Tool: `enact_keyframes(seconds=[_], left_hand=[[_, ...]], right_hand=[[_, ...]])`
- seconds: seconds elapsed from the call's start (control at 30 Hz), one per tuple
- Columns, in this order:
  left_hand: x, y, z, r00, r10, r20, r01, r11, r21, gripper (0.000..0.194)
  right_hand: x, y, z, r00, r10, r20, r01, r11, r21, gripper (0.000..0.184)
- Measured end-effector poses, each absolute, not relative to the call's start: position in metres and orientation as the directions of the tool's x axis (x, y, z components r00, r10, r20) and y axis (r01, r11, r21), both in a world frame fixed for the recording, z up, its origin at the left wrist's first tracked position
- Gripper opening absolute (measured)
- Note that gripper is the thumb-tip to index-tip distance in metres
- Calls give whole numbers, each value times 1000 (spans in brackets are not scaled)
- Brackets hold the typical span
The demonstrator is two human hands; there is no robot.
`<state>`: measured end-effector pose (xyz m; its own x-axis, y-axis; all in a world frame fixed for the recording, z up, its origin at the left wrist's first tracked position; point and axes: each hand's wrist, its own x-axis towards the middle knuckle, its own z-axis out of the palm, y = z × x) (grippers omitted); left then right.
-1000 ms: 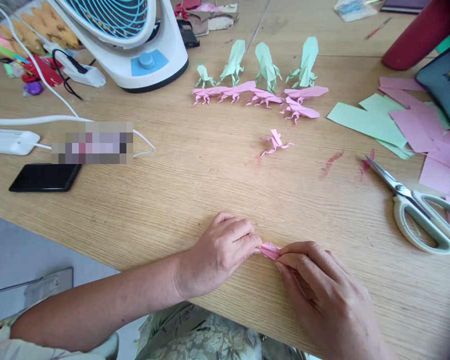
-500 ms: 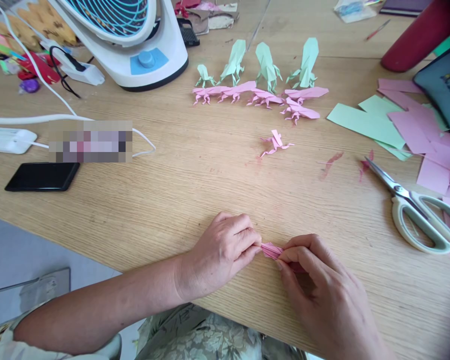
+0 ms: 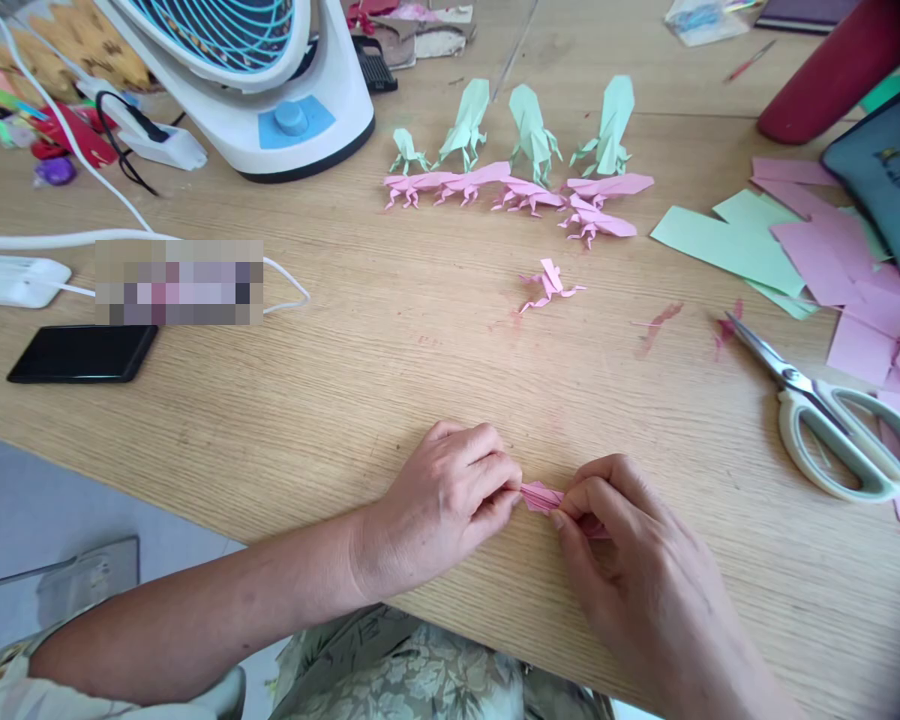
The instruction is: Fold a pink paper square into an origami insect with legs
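Note:
A small piece of folded pink paper [image 3: 541, 497] with pleated creases is stretched between my hands near the table's front edge. My left hand [image 3: 454, 495] pinches its left tip between thumb and forefinger. On the other end, the thumb and fingers of my right hand [image 3: 634, 545] are closed, hiding part of the paper; a bit of pink shows beneath them. Beyond my hands stands a small pink origami figure [image 3: 550, 285] with thin bent legs. Farther back, several pink origami figures [image 3: 529, 195] sit in front of a row of green origami figures [image 3: 532, 130].
Scissors [image 3: 832, 410] lie at the right beside loose pink paper sheets [image 3: 821, 255] and green sheets [image 3: 731, 245]. A red cylinder [image 3: 832, 75] lies behind them. At the left are a black phone [image 3: 82, 353], a white power strip [image 3: 19, 282] with cables, and a fan [image 3: 292, 120].
My right hand has shifted slightly, its fingers a little higher over the pink paper. Both hands keep hold of it. The view has moved a touch.

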<state>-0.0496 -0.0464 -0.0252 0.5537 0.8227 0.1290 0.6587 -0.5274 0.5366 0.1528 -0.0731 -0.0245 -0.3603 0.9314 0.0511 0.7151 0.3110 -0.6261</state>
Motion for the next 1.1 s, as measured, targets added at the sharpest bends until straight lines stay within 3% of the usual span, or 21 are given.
enact_keyframes(seconds=[0.17, 0.37, 0.6, 0.77, 0.93, 1.1], left_hand=[[-48, -47, -26, 548, 825, 139, 649, -524, 551, 13], [-46, -48, -25, 543, 836, 77, 670, -487, 560, 20], [-46, -45, -24, 523, 851, 49, 685, -454, 570, 16], [-43, -46, -17, 499, 866, 12, 717, -421, 556, 14], [-35, -47, -15, 549, 835, 41, 626, -443, 642, 11], [-31, -47, -19, 572, 820, -18, 617, -416, 668, 11]], right_hand=[[153, -70, -24, -395, 919, 15, 745, 330, -581, 20], [155, -72, -25, -387, 922, 8, 732, 312, -606, 18], [161, -69, -21, -388, 920, -61, 670, 236, -704, 19], [162, -64, -19, -414, 906, -88, 675, 241, -697, 21], [160, -64, -22, -415, 908, -62, 691, 270, -671, 18], [165, -63, -24, -403, 911, -85, 713, 254, -653, 12]])
